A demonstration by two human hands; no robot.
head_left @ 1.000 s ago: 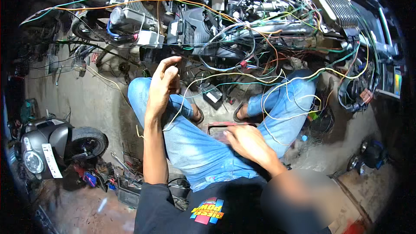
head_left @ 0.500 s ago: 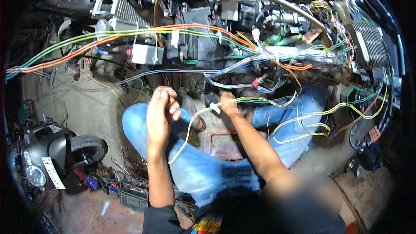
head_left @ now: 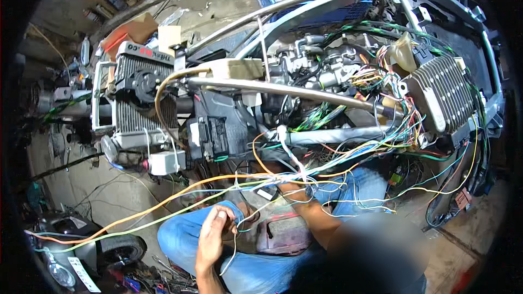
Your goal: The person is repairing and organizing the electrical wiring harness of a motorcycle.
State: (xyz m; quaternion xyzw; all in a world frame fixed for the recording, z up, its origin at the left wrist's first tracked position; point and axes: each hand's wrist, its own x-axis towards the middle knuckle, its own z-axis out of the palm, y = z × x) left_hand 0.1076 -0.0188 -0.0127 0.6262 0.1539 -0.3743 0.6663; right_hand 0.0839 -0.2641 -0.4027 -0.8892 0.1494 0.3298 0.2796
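Tugging the pale wire [head_left: 235,250] could snag the wire bundle [head_left: 289,176]: left hand [head_left: 212,237] curled, grip unclear; right hand [head_left: 291,189] obscured, can't tell.

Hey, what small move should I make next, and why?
I'd probably ease the long, thin, multicoloured wires gently away from your bare right hand: they cross in front of it in this view, partly hiding it, so I can't tell what its grip holds.
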